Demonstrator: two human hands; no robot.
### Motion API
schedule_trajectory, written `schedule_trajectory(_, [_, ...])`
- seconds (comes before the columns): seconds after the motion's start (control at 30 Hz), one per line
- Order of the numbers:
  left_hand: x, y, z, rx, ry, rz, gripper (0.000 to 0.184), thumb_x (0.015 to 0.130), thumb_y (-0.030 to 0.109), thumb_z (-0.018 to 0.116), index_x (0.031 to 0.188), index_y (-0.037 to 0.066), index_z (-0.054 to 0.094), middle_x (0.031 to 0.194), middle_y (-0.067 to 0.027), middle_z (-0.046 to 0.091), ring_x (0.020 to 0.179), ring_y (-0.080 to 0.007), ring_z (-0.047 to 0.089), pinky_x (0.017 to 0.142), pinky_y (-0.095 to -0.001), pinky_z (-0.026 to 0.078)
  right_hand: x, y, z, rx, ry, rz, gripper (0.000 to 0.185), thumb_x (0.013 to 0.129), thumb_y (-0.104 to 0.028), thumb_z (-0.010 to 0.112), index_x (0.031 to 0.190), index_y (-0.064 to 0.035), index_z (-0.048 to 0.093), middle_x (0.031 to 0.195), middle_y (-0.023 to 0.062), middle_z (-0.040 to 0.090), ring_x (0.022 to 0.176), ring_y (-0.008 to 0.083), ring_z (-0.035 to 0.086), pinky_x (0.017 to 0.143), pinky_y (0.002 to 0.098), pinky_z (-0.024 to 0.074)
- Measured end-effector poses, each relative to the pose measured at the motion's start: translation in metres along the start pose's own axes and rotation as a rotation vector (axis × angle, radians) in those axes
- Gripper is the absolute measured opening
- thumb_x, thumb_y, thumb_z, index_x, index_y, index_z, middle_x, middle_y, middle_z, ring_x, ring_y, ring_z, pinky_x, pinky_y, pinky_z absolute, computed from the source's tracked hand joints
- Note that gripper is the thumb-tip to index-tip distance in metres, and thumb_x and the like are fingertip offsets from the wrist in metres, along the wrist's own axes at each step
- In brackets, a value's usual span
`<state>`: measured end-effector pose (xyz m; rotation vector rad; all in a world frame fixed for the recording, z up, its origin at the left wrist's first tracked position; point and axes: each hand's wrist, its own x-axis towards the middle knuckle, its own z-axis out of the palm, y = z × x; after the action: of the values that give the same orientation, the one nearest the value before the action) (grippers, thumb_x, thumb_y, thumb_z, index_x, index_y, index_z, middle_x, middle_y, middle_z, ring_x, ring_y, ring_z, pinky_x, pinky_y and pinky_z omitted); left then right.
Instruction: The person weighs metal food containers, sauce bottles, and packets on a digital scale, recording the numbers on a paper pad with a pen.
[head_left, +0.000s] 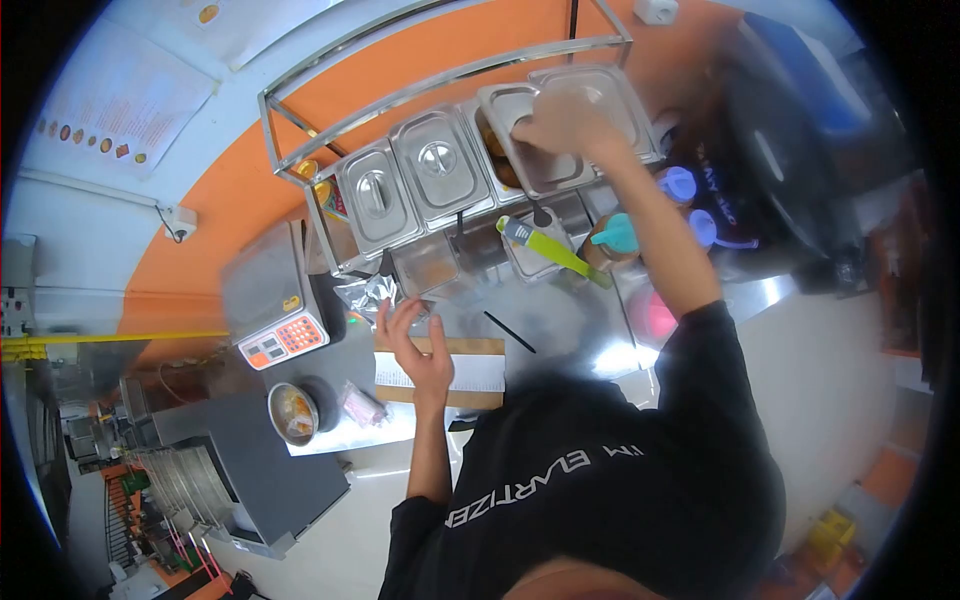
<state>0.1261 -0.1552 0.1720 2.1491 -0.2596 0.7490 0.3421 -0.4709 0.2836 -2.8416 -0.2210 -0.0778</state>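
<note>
Right hand is at steel lid, which lies askew in row of pans, with food showing beside its edge; blur hides fingers, so cannot tell how firm grip is. Left hand, fingers loosely spread, holding nothing visible, is over brown paper and white slip, near crumpled foil.

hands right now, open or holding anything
Left hand: open, fingers spread, nothing visibly held, over the white paper.
Right hand: at a metal lid; motion blur hides whether it is gripping.
</note>
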Motion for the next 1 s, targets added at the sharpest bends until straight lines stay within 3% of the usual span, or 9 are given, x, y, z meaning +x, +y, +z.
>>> schedule_trajectory(0.1, [-0.021, 0.005, 0.000, 0.004, -0.049, -0.050, 0.033, 0.088, -0.004, 0.067, 0.119, 0.004, 0.059, 0.123, -0.0136, 0.066, 0.138, -0.0380, 0.042, 0.115, -0.0506, 0.029, 0.003, -0.025, 0.017, -0.054, 0.067, -0.003, 0.042, 0.084, -0.040, 0.063, 0.088, -0.0006, 0.076, 0.087, 0.0227, 0.074, 0.083, 0.0395, 0.072, 0.078, 0.0496, 0.0562])
schedule_trajectory(0.2, [-0.051, 0.000, -0.008, 0.019, -0.096, -0.118, 0.030, 0.089, -0.006, 0.065, 0.118, 0.003, 0.061, 0.119, -0.0135, 0.067, 0.135, -0.0380, 0.044, 0.113, -0.0500, 0.033, 0.025, -0.030, 0.046, -0.119, 0.064, 0.055, 0.025, 0.083, -0.023, 0.062, 0.090, -0.0048, 0.078, 0.095, 0.0192, 0.076, 0.093, 0.0346, 0.074, 0.082, 0.0452, 0.0589])
schedule_trajectory(0.3, [-0.080, -0.005, -0.022, 0.005, -0.054, -0.232, 0.028, 0.091, -0.006, 0.063, 0.117, 0.003, 0.062, 0.118, -0.0138, 0.067, 0.133, -0.0369, 0.046, 0.112, -0.0491, 0.034, 0.039, -0.027, 0.061, -0.112, 0.100, 0.057, 0.031, 0.082, -0.031, 0.067, 0.090, -0.0032, 0.077, 0.091, 0.0214, 0.075, 0.089, 0.0378, 0.073, 0.082, 0.0480, 0.0574])
schedule_trajectory(0.43, [-0.114, -0.016, -0.035, 0.034, 0.000, -0.449, 0.022, 0.095, 0.000, 0.062, 0.117, 0.003, 0.063, 0.120, -0.0133, 0.065, 0.130, -0.0340, 0.050, 0.111, -0.0472, 0.035, 0.036, -0.026, 0.052, -0.110, 0.018, 0.015, 0.032, 0.082, -0.031, 0.068, 0.093, -0.0028, 0.076, 0.093, 0.0220, 0.074, 0.090, 0.0382, 0.072, 0.082, 0.0479, 0.0572])
schedule_trajectory(0.6, [-0.138, -0.028, -0.043, 0.047, -0.009, -0.510, 0.019, 0.100, 0.004, 0.059, 0.118, 0.002, 0.062, 0.121, -0.0138, 0.064, 0.129, -0.0335, 0.050, 0.112, -0.0462, 0.035, 0.026, -0.027, 0.029, -0.050, -0.058, 0.021, 0.035, 0.084, -0.033, 0.064, 0.093, -0.0011, 0.075, 0.097, 0.0214, 0.074, 0.092, 0.0394, 0.071, 0.085, 0.0479, 0.0559])
schedule_trajectory(0.7, [-0.152, -0.032, -0.052, 0.063, -0.012, -0.573, 0.019, 0.100, 0.006, 0.060, 0.119, 0.001, 0.061, 0.120, -0.0148, 0.065, 0.126, -0.0326, 0.053, 0.112, -0.0459, 0.035, 0.012, -0.004, 0.003, -0.036, 0.099, -0.065, 0.037, 0.087, -0.034, 0.062, 0.093, 0.0000, 0.074, 0.101, 0.0206, 0.073, 0.097, 0.0391, 0.070, 0.090, 0.0469, 0.0541])
schedule_trajectory(0.8, [-0.163, -0.029, -0.059, 0.014, 0.022, -0.671, 0.019, 0.102, 0.009, 0.059, 0.118, -0.002, 0.060, 0.116, -0.0160, 0.065, 0.116, -0.0276, 0.059, 0.109, -0.0422, 0.041, 0.013, 0.038, -0.012, -0.114, 0.137, 0.101, 0.036, 0.085, -0.034, 0.062, 0.097, -0.0029, 0.077, 0.102, 0.0219, 0.074, 0.098, 0.0370, 0.071, 0.089, 0.0464, 0.0552])
schedule_trajectory(1.0, [-0.164, -0.037, -0.056, -0.076, -0.076, -0.688, 0.015, 0.103, 0.008, 0.058, 0.112, -0.003, 0.062, 0.109, -0.0138, 0.068, 0.106, -0.0245, 0.064, 0.100, -0.0381, 0.048, 0.037, 0.149, 0.079, -0.124, 0.280, 0.097, 0.044, 0.086, -0.040, 0.065, 0.100, 0.0004, 0.076, 0.105, 0.0241, 0.073, 0.102, 0.0400, 0.070, 0.090, 0.0490, 0.0555])
